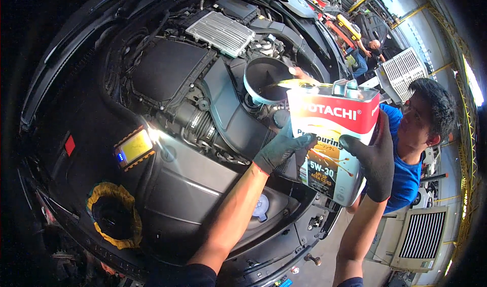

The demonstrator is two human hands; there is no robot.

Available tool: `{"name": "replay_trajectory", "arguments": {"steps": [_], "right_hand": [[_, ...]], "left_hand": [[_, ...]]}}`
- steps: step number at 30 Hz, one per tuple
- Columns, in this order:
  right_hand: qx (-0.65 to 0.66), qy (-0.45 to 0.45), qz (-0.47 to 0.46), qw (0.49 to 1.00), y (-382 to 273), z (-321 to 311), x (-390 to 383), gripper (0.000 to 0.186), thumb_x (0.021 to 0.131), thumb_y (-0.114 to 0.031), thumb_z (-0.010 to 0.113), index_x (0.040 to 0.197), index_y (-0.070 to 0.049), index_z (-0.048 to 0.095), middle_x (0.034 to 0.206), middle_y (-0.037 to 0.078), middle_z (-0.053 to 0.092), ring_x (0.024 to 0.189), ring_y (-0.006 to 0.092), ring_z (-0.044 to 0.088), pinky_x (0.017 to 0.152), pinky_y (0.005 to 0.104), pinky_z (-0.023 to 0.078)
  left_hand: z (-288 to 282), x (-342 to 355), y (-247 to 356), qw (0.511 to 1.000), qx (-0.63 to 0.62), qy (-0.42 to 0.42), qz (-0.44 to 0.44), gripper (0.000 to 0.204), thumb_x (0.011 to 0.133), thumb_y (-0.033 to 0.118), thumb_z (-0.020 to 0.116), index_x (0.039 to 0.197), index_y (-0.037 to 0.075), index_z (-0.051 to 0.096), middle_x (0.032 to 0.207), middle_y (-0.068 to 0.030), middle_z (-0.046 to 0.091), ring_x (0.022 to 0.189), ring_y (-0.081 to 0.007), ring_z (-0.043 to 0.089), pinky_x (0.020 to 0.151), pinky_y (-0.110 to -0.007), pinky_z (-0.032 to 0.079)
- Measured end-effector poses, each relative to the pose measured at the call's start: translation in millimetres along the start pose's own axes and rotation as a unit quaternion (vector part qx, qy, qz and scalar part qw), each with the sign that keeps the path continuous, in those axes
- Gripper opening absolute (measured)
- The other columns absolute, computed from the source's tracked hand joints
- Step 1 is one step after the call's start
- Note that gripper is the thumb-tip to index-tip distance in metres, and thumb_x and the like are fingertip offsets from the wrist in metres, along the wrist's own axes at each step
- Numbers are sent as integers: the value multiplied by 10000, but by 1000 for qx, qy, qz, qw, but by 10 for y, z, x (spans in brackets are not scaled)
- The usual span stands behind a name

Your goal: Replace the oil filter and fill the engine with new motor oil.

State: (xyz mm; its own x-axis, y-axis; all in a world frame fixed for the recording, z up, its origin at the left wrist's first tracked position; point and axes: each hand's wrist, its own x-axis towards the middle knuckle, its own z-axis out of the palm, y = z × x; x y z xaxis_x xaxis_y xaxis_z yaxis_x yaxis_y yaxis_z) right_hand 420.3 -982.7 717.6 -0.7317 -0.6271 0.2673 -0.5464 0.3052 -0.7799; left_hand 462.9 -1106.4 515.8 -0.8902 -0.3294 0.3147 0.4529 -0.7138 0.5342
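Observation:
Both my hands wear black gloves and hold a metal engine oil can (332, 112) in white, red and gold, tipped toward the funnel. My left hand (285, 149) is closed on the can's left side, thumb across its front. On the right side, my right hand (374, 160) grips it with the thumb on the front face. Golden oil (285, 85) runs from the can's top into a wide dark funnel (251, 83) standing in the engine bay. Another person's bare fingers (303, 75) show behind the can, beside the funnel.
A person in a blue shirt (406, 178) stands close on the right. A lit work light (135, 147) and a yellow-rimmed ring (133, 206) lie on the left. Below my left forearm is a blue reservoir cap (261, 209). Another person (373, 51) is farther back.

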Motion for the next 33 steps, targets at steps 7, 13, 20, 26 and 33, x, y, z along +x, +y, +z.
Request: {"name": "replay_trajectory", "arguments": {"steps": [7,13,20,26,33], "right_hand": [[-11,-5,-1,1000,-16,1,4,825,648,-152,888,1323,41,455,1150,165,664,1008,220,668,918,364,532],[-22,-5,-9,1000,6,-19,22,832,648,-162,891,1325,45,454,1145,165,665,1008,217,667,919,359,531],[-32,-4,2,999,-27,-12,13,836,650,-166,884,1334,43,452,1149,165,662,1004,215,667,904,353,536],[-27,-12,6,1000,-35,-8,20,833,648,-157,878,1338,39,454,1148,163,662,1001,213,667,900,351,538],[-26,-12,0,1000,-49,-2,30,843,651,-148,875,1352,41,447,1155,163,662,1010,217,667,911,357,534]], "left_hand": [[6,0,26,1000,10,-10,5,594,919,286,737,1387,65,445,1116,-18,629,977,-110,593,853,-284,506],[27,7,66,999,25,-27,5,577,929,275,726,1387,70,442,1102,-18,628,977,-112,594,853,-284,508],[11,-6,17,1000,9,-21,7,575,933,277,723,1390,71,441,1109,-20,630,980,-112,595,854,-280,508],[1,6,-9,999,18,-6,27,571,937,285,719,1387,67,443,1108,-29,632,975,-112,600,847,-279,509],[-10,3,14,999,11,-29,16,550,949,294,702,1380,67,446,1074,-32,640,950,-120,608,831,-283,514]]}}
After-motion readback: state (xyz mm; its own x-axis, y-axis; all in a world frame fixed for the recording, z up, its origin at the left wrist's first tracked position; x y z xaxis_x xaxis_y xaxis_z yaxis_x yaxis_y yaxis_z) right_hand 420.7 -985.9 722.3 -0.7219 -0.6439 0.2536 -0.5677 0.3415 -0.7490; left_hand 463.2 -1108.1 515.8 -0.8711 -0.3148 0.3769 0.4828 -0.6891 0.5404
